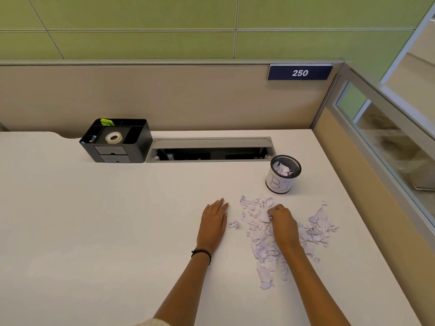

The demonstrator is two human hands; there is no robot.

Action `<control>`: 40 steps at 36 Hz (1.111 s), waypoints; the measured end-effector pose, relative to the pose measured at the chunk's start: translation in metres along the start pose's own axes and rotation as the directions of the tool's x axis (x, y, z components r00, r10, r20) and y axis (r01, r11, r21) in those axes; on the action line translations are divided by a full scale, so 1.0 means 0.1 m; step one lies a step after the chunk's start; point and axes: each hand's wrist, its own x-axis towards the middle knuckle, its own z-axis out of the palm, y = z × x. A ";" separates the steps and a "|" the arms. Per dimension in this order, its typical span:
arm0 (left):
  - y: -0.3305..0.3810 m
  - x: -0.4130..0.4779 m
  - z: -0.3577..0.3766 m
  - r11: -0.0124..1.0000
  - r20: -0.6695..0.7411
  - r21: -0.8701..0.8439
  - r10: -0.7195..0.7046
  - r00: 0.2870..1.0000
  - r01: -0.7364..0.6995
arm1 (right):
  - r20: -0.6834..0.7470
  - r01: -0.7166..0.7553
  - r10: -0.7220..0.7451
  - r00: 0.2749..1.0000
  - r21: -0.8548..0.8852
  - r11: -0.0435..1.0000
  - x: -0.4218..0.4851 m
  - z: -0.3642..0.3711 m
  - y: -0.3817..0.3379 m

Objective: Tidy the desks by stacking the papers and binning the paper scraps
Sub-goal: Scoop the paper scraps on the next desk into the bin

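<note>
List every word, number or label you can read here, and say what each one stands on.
"250": white numerals on the dark blue plate at the top of the partition.
"BI": handwritten on the white paper wrapped round the mesh bin; any letters further round are out of sight.
Print on the paper scraps: too small and blurred to read.

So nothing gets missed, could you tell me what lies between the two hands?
Head view: a stray printed scrap near the left hand, then the edge of the scrap pile under the right hand.
</note>
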 end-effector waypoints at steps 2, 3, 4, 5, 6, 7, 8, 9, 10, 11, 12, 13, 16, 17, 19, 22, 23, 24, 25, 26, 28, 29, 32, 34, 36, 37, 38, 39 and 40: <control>0.00 0.00 0.00 1.000 0.002 -0.001 -0.002 1.000 0.002 | -0.014 0.005 -0.005 1.000 0.041 0.999 0.00 0.01 -0.01; -0.01 0.00 0.00 1.000 0.001 0.001 -0.002 1.000 0.002 | -0.023 0.013 -0.011 1.000 0.062 0.998 0.00 0.02 -0.02; -0.01 0.00 0.00 1.000 0.001 0.003 -0.001 1.000 0.001 | -0.028 0.019 -0.017 0.999 0.076 0.997 0.00 0.02 -0.02; -0.01 0.00 0.00 1.000 0.001 0.005 0.000 1.000 0.000 | -0.029 0.025 -0.023 0.999 0.090 0.996 0.01 0.03 -0.02; 0.00 0.00 0.00 1.000 0.001 0.004 0.000 1.000 0.000 | -0.027 0.026 -0.023 0.999 0.113 0.993 0.03 0.03 -0.02; 0.00 0.00 0.00 1.000 -0.001 0.002 0.001 1.000 -0.001 | -0.025 0.020 -0.016 1.000 0.144 0.989 0.05 0.03 -0.01; 0.00 0.00 0.00 1.000 -0.005 0.000 0.001 1.000 -0.001 | -0.028 0.004 0.002 1.000 0.196 0.981 0.07 0.01 -0.01; -0.01 0.01 0.01 1.000 -0.009 0.001 0.001 1.000 -0.001 | -0.035 -0.020 0.031 0.999 0.265 0.964 0.09 -0.01 -0.01; -0.01 0.01 0.01 1.000 -0.015 0.003 0.002 1.000 -0.001 | -0.048 -0.037 0.056 0.997 0.326 0.944 0.11 -0.05 -0.02; -0.02 0.01 0.02 1.000 -0.019 0.007 0.002 1.000 -0.002 | -0.070 -0.044 0.076 0.995 0.381 0.924 0.13 -0.09 -0.03; -0.02 0.01 0.03 1.000 -0.023 0.010 0.004 1.000 -0.004 | -0.093 -0.044 0.092 0.991 0.429 0.902 0.15 -0.15 -0.05; -0.03 0.01 0.03 1.000 -0.026 0.011 0.005 1.000 -0.005 | -0.116 -0.040 0.111 0.987 0.489 0.871 0.17 -0.21 -0.07; -0.04 0.02 0.05 1.000 -0.032 0.020 0.009 0.999 -0.009 | -0.150 -0.018 0.146 0.978 0.636 0.772 0.25 -0.41 -0.11; -0.04 0.02 0.05 1.000 -0.038 0.028 0.014 0.999 -0.013 | -0.141 -0.024 0.164 0.976 0.683 0.730 0.29 -0.47 -0.11; -0.04 0.02 0.06 0.999 -0.048 0.035 0.024 0.999 -0.022 | -0.101 -0.063 0.231 0.968 0.790 0.610 0.41 -0.56 -0.10; -0.04 0.02 0.07 0.998 -0.083 0.040 0.044 0.996 -0.041 | -0.027 -0.123 0.353 0.935 0.910 0.396 0.58 -0.69 -0.04; -0.04 0.02 0.07 0.998 -0.100 0.045 0.054 0.994 -0.049 | -0.017 -0.123 0.374 0.927 0.929 0.348 0.62 -0.73 -0.04; -0.05 0.02 0.07 0.997 -0.114 0.053 0.063 0.991 -0.057 | -0.018 -0.114 0.389 0.921 0.942 0.314 0.65 -0.79 -0.03; -0.05 0.02 0.07 0.996 -0.122 0.060 0.077 0.990 -0.070 | -0.025 -0.099 0.398 0.917 0.953 0.288 0.68 -0.83 -0.02; -0.06 0.01 0.08 0.994 -0.120 0.066 0.096 0.988 -0.089 | -0.033 -0.086 0.408 0.912 0.959 0.270 0.72 -0.86 0.00; -0.05 0.00 0.08 0.986 -0.098 0.065 0.162 0.982 -0.156 | -0.045 -0.083 0.419 0.907 0.955 0.284 0.80 -0.88 0.05; -0.04 -0.01 0.08 0.979 -0.086 0.061 0.201 0.976 -0.197 | -0.052 -0.091 0.418 0.907 0.945 0.315 0.84 -0.87 0.08; -0.01 -0.03 0.07 0.952 -0.058 0.066 0.303 0.951 -0.299 | -0.051 -0.141 0.422 0.905 0.901 0.409 0.92 -0.89 0.12; -0.01 -0.04 0.09 0.937 -0.046 0.062 0.346 0.937 -0.343 | -0.053 -0.152 0.408 0.911 0.878 0.454 0.93 -0.92 0.10; 0.01 -0.07 0.12 0.915 -0.004 0.054 0.401 0.916 -0.400 | -0.045 -0.155 0.367 0.929 0.853 0.498 0.93 -0.94 0.07; 0.02 -0.08 0.14 0.901 0.015 0.050 0.431 0.902 -0.431 | -0.044 -0.156 0.349 0.936 0.839 0.522 0.93 -0.95 0.06; 0.04 -0.09 0.16 0.893 0.029 0.039 0.448 0.893 -0.449 | -0.046 -0.156 0.340 0.939 0.826 0.542 0.92 -0.95 0.06; 0.07 -0.10 0.17 0.890 0.034 0.020 0.455 0.890 -0.456 | -0.050 -0.155 0.330 0.943 0.811 0.564 0.91 -0.96 0.05; 0.10 -0.10 0.17 0.894 0.038 -0.001 0.448 0.893 -0.448 | -0.063 -0.142 0.315 0.947 0.799 0.585 0.89 -0.96 0.04</control>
